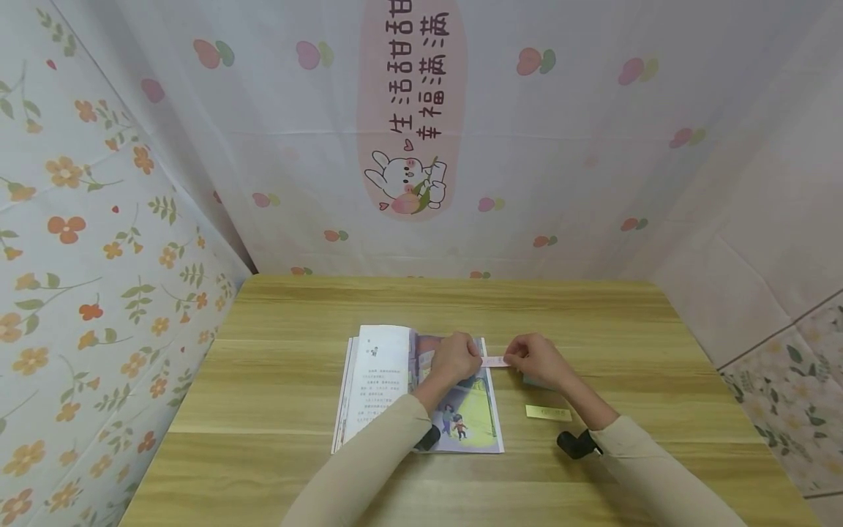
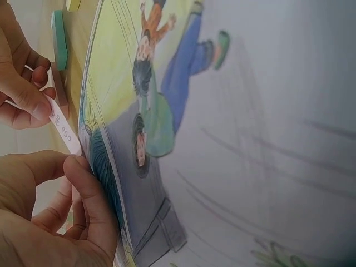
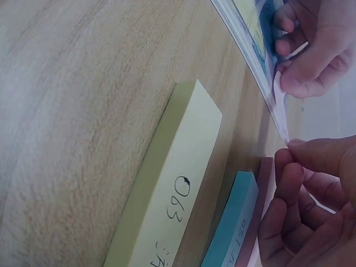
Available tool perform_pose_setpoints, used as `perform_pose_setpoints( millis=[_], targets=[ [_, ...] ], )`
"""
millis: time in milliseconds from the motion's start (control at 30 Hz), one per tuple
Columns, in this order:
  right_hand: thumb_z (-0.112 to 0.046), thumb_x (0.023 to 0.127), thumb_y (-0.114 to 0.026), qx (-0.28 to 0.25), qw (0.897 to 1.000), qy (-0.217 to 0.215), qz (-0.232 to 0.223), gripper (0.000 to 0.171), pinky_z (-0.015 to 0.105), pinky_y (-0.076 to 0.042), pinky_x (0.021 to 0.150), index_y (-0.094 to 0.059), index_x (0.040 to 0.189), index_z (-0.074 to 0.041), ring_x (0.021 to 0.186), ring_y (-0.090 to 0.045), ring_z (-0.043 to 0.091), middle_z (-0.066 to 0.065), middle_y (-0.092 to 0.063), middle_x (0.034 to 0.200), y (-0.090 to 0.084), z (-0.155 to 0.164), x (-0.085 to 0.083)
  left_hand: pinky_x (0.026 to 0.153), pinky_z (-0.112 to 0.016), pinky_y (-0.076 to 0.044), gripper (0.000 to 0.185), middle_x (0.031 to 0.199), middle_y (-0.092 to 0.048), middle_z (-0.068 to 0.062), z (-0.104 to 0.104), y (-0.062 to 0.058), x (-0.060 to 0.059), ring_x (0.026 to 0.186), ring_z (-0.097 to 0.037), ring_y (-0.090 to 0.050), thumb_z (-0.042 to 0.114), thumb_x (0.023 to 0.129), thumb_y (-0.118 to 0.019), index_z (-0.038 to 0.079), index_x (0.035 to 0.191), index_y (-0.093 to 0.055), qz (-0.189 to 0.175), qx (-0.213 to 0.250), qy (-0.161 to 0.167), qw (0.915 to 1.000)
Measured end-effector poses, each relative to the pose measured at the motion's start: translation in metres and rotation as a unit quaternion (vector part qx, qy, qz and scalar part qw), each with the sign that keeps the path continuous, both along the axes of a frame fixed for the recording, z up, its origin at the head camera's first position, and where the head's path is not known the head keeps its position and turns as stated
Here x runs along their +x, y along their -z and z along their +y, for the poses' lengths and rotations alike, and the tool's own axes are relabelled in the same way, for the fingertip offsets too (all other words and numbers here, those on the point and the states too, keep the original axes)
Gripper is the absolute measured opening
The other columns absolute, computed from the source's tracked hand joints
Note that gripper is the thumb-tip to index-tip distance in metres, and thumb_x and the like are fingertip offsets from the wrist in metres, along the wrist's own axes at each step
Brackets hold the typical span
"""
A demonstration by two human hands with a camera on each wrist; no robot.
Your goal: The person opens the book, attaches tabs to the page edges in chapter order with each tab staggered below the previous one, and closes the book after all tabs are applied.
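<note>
Sleeves fill the bottom of the head view; past them our left hand [image 1: 454,359] and right hand [image 1: 536,360] meet over the right edge of the open book [image 1: 421,391]. Between them runs a pink paper strip [image 1: 495,361]. The left thumb and forefinger pinch its inner end right at the page edge; the right fingertips [image 3: 295,153] pinch the outer end. Both hands are closed on the strip and nothing else.

From the left wrist, the strip [image 2: 64,128] shows handwriting and bows slightly between the two grips. It seems to touch the page edge, though we cannot tell if it is stuck there yet.

Just under the right hand lie a yellow pad of sticky notes [image 3: 167,189], a teal pad [image 3: 231,222] and a reddish one beside it, all on the wooden table [image 1: 296,307].

Judgement: to seat the strip well, we keep it taut and level, hold the page flat with the left fingers, and press from the book end outward so it lies square with the written part left showing past the edge.
</note>
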State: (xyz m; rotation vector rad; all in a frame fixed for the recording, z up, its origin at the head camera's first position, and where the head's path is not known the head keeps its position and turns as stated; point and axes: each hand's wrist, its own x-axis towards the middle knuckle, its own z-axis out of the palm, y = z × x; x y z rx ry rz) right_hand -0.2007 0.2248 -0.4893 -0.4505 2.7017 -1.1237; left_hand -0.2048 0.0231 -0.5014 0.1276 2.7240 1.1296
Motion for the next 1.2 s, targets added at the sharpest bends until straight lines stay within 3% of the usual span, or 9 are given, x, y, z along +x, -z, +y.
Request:
perform_pose_setpoints(
  millis=[200, 567, 1200],
  targets=[
    [-0.001, 0.094, -0.069, 0.004, 1.0, 0.013, -0.004, 0.006, 0.029, -0.051, 0.058, -0.071, 0.088, 0.001, 0.066, -0.063, 0.021, 0.007, -0.067, 0.077, 0.002, -0.0006, -0.0013, 0.051, -0.025, -0.043, 0.008, 0.07, -0.06, 0.006, -0.0008, 0.0009, 0.0011, 0.059, -0.012, -0.054, 0.008, 0.083, -0.07, 0.012, 0.077, -0.068, 0.011, 0.002, 0.001, 0.9999],
    [0.0, 0.093, -0.069, 0.002, 1.0, 0.015, 0.004, 0.007, 0.029, -0.049, 0.055, -0.071, 0.087, 0.001, 0.063, -0.058, 0.016, 0.006, -0.065, 0.073, 0.0038, 0.0014, -0.002, 0.052, -0.027, -0.044, 0.004, 0.071, -0.06, 0.006, -0.0012, -0.005, 0.0034, 0.061, -0.012, -0.054, 0.012, 0.084, -0.071, 0.009, 0.082, -0.072, -0.001, -0.015, 0.0, 0.9999],
    [-0.002, 0.093, -0.069, 0.013, 1.0, 0.022, -0.001, 0.007, 0.029, -0.05, 0.056, -0.071, 0.087, -0.001, 0.065, -0.058, 0.015, 0.004, -0.065, 0.074, 0.0079, 0.0017, -0.005, 0.052, -0.028, -0.045, 0.012, 0.07, -0.061, 0.007, 0.0011, -0.0033, 0.0037, 0.061, -0.013, -0.056, 0.009, 0.083, -0.074, 0.016, 0.075, -0.069, -0.003, -0.015, -0.014, 0.9998]
  ],
)
